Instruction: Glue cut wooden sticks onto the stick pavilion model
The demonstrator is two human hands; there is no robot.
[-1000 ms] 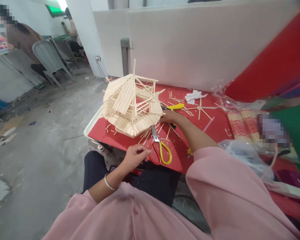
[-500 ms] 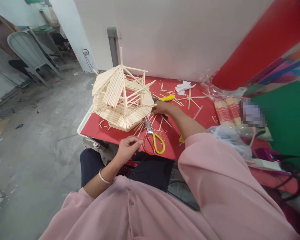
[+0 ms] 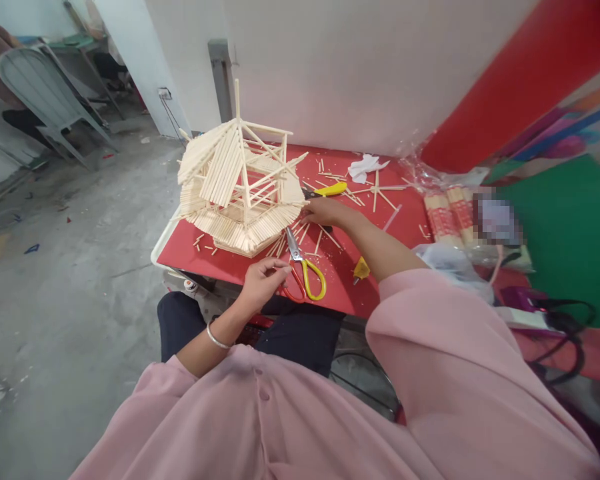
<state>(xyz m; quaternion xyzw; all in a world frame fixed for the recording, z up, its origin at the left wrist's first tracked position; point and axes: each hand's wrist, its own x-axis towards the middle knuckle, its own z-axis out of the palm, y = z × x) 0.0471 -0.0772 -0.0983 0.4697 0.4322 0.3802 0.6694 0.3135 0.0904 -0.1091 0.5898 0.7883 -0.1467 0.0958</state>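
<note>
A model pavilion [image 3: 250, 237] built of thin wooden sticks stands on the red table [image 3: 347, 273], its roof partly covered. My right hand [image 3: 323, 212] is at the model's right side, low among loose sticks [image 3: 305, 233]; its fingertips are partly hidden and what they touch cannot be made out. My left hand [image 3: 264, 283] hovers at the table's front edge with thumb and fingers pinched together; anything between them is too small to name. Beside it lie scissors [image 3: 295, 252] with one red and one yellow handle, blades pointing toward the model.
A yellow-handled tool [image 3: 333, 189] lies behind my right hand, and a yellow object [image 3: 361, 269] near my forearm. Joined sticks [image 3: 375, 190] and crumpled white tissue [image 3: 365, 168] are farther back. Bundled sticks [image 3: 445, 217] and a plastic bag [image 3: 453, 270] sit to the right. A wall bounds the back.
The whole view has shifted slightly. My left hand has moved a little closer to the scissors' red handle, still pinched. My right hand stays low beside the model, and more of the yellow object shows.
</note>
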